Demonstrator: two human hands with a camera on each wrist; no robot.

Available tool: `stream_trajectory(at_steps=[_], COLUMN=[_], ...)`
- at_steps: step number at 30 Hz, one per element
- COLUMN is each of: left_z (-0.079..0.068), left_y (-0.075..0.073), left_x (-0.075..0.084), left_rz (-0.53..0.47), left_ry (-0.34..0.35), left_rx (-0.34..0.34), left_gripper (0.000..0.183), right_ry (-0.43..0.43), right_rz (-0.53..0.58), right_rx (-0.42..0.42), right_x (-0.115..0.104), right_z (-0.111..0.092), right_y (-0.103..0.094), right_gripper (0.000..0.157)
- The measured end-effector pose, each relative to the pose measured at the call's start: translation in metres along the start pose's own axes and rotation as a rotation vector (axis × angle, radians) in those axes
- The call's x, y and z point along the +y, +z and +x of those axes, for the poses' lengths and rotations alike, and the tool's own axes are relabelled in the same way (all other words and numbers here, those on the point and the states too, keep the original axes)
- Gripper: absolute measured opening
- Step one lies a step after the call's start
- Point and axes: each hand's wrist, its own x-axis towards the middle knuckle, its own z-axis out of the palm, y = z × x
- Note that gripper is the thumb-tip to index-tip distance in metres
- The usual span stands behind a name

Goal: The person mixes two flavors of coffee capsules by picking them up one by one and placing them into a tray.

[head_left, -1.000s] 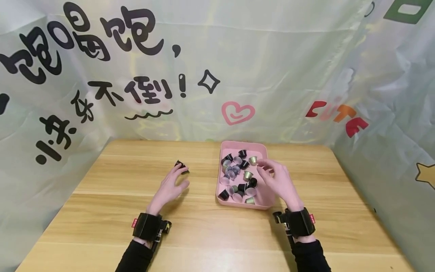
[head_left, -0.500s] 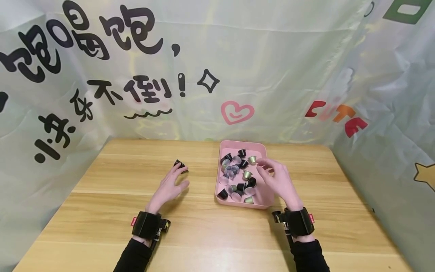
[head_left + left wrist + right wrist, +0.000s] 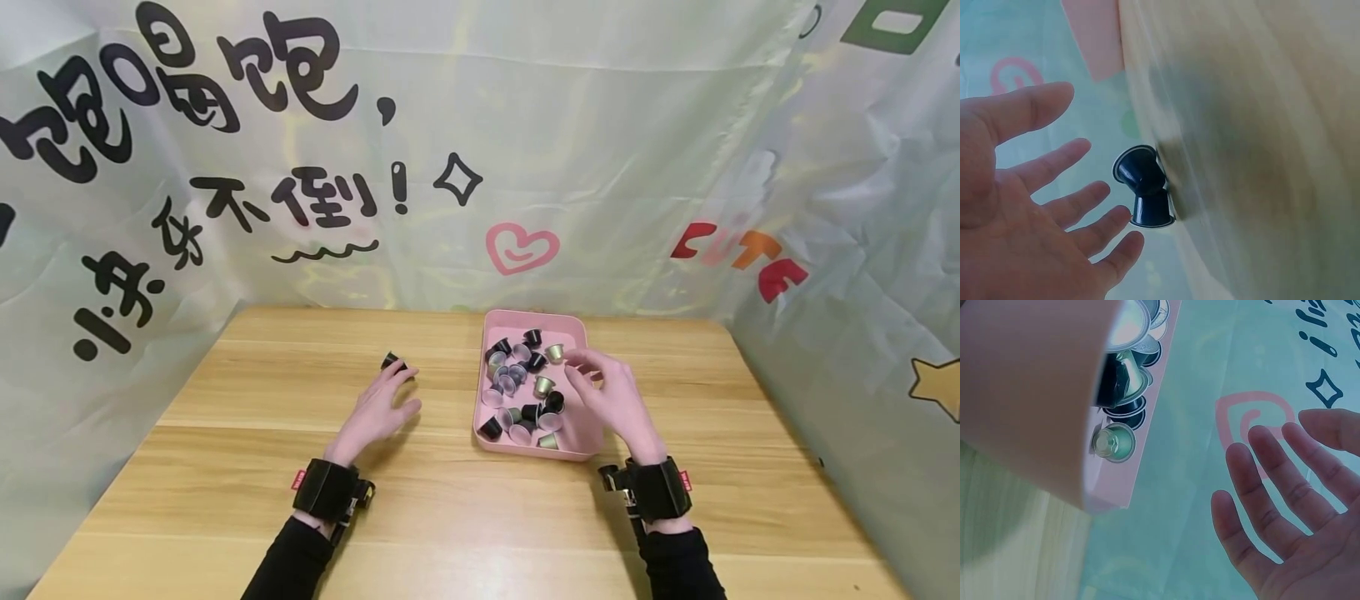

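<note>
My left hand (image 3: 378, 419) hovers over the table with fingers spread and nothing in it. Just past its fingertips two black coffee capsules (image 3: 1152, 209) lie touching each other on the wood; in the head view the hand partly covers them. A pink tray (image 3: 591, 421) holds several coffee capsules, among them black, pale green and pale-rimmed ones. Above the tray's right side hangs my right hand (image 3: 615, 397), its fingers loosely bent and holding nothing. Closest to its fingertips is a pale green capsule (image 3: 555, 353). The right wrist view shows another green capsule (image 3: 1114, 443) inside the tray wall.
The wooden table (image 3: 480, 517) runs up to a printed cloth backdrop (image 3: 600, 167) at the back and both sides. Each wrist wears a black band with a small camera, the left band (image 3: 327, 490) and the right band (image 3: 658, 490).
The head view has shifted slightly. My left hand has edged a little toward the black capsules and covers more of them; the right hand stays over the tray.
</note>
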Motion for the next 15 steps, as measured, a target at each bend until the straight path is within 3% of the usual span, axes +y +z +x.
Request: stream_trajectory(at_steps=[15], left_z=[0.0097], left_y=[-0.0014], left_x=[0.0062], left_rz=[0.151], left_ry=[0.044], left_rx=[0.011], left_gripper=[0.057], right_ry=[0.007], right_rz=[0.009], right_rx=[-0.001], right_x=[0.0005], right_z=[-0.0006], right_y=[-0.0017], right_gripper=[0.024])
